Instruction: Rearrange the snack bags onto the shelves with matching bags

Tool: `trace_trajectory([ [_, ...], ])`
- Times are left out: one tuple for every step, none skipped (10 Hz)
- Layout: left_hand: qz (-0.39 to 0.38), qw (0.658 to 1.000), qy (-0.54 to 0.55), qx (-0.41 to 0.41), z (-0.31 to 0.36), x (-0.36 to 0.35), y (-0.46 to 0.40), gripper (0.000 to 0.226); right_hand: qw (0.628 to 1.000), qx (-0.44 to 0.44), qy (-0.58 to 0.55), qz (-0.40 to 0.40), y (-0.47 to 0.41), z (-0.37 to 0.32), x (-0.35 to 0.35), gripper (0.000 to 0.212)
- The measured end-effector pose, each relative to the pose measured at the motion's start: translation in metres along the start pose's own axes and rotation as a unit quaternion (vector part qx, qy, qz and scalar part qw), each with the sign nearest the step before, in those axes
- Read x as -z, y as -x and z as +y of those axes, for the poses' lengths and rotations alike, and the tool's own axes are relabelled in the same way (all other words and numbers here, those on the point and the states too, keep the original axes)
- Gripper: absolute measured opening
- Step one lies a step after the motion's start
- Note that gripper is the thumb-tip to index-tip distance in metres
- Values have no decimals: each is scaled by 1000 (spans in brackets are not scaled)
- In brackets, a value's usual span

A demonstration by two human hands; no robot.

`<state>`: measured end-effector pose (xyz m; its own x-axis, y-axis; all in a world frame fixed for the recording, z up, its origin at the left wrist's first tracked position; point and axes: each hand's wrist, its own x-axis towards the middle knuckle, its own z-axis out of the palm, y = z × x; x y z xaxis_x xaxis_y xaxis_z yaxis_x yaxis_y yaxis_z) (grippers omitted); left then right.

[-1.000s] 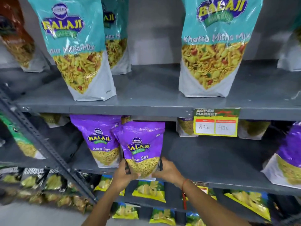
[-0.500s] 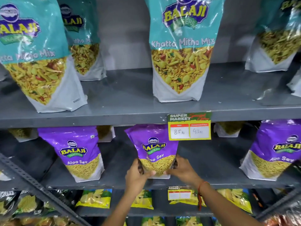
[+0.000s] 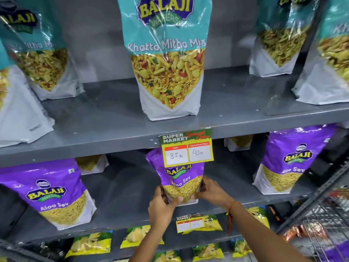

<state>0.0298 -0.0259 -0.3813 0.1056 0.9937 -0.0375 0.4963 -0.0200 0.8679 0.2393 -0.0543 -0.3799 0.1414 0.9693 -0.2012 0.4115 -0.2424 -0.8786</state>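
Note:
A purple Aloo Sev bag stands upright on the middle grey shelf, its top hidden behind a price tag. My left hand grips its lower left corner. On the bag's lower right side my right hand holds it. Two more purple Aloo Sev bags stand on the same shelf, one at the left and one at the right. Teal Khatta Mitha Mix bags stand on the shelf above.
A yellow and green price tag hangs from the upper shelf's front edge. Yellow snack bags lie on the shelves below. A wire basket with packets sits at the lower right. Small bags stand at the back of the middle shelf.
Both hands have carried the purple bag rightward along the middle shelf, away from the left Aloo Sev bag, until it sits under the price tag. The view has also shifted right.

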Motion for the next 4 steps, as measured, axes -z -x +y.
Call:
trace_trajectory([
  [-19,1000,9,1,1,2,3,62,1000,-4,-10,-7,5,-1,-2,70],
  [-38,998,43,7,0,6,5,72,999,6,-29,29,16,-3,-10,80],
  [-24,998,66,-6,2,16,16,79,988,40,-64,136,39,-16,-20,76],
  [16,996,82,-20,4,24,33,72,957,89,-72,267,63,-30,-28,54],
])
